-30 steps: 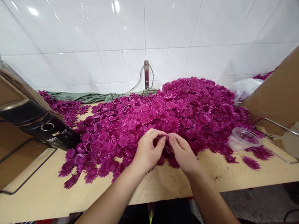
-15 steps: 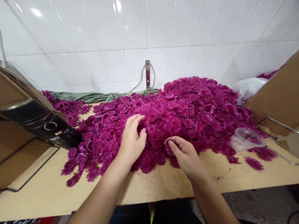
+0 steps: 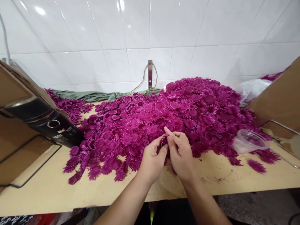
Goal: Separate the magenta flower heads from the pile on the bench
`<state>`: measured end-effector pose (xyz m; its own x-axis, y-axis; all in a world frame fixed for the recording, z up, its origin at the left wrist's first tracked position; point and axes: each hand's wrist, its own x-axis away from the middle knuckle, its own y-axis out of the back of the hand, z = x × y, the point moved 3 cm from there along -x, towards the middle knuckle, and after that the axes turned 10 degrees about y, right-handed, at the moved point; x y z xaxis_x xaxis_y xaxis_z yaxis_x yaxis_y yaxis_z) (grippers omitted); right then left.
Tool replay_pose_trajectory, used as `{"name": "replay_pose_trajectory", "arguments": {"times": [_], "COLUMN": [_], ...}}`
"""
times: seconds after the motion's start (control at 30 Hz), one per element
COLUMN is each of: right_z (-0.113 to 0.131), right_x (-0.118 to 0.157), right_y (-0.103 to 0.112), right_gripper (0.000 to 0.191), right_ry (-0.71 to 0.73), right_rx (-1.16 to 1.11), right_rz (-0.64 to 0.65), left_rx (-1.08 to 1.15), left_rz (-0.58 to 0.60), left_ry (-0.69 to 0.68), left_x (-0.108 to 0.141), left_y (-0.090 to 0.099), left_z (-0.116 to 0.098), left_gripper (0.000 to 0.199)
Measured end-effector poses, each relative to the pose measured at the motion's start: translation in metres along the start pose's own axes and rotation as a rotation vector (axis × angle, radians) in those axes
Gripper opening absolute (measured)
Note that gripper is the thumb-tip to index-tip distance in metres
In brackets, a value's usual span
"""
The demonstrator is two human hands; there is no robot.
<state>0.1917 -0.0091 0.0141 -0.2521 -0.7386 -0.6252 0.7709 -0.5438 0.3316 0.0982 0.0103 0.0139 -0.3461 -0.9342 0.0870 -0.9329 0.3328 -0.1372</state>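
Observation:
A broad heap of purple artificial flower heads [image 3: 131, 125] covers the middle of the table. In front of it, my left hand [image 3: 153, 156] and my right hand [image 3: 181, 153] meet at the fingertips. Between them is a purple flower head [image 3: 164, 140], mostly covered by the fingers. My left thumb and forefinger pinch its left side. On the other side, my right hand is closed, with thumb and fingers pressed on the same piece. Whether that is one flower layer or a stack, I cannot tell.
A black bottle [image 3: 53, 125] leans at the left beside a cardboard box [image 3: 21, 156]. At the right are a clear plastic cup [image 3: 250, 142], a white plastic bag [image 3: 252, 89] and another cardboard box [image 3: 278, 103]. Green cloth [image 3: 89, 96] lies along the tiled wall.
My left hand has come from over the heap, moving right and nearer, to join my right hand at the flower head. A few flowers at the heap's front left have shifted.

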Motion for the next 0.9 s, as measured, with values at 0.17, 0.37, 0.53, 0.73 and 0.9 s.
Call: {"name": "replay_pose_trajectory", "arguments": {"times": [0.17,0.37,0.53,0.73,0.9], "right_z": [0.004,-0.038,-0.026,0.008,0.009], "right_x": [-0.017,-0.071,-0.067,-0.014,-0.004], "right_y": [0.019,0.071,0.056,0.021,0.01], "right_gripper": [0.03,0.019,0.026,0.021,0.025], "right_ry": [0.228,0.145,0.246,0.013,-0.113], "right_rx": [0.274,0.506,0.46,-0.101,-0.251], "right_rz": [0.028,-0.214,-0.063,0.336,0.428], "left_rx": [0.006,0.079,0.074,-0.034,-0.103], "left_rz": [-0.02,0.027,0.032,-0.019,-0.032], "left_ry": [0.077,0.213,0.204,0.156,0.169], "left_x": [0.004,0.011,0.006,0.0,-0.005], "left_y": [0.003,0.015,0.018,0.018,0.02], "left_z": [0.007,0.012,0.007,0.013,0.013], "left_gripper": [0.013,0.029,0.037,0.037,0.043]}}
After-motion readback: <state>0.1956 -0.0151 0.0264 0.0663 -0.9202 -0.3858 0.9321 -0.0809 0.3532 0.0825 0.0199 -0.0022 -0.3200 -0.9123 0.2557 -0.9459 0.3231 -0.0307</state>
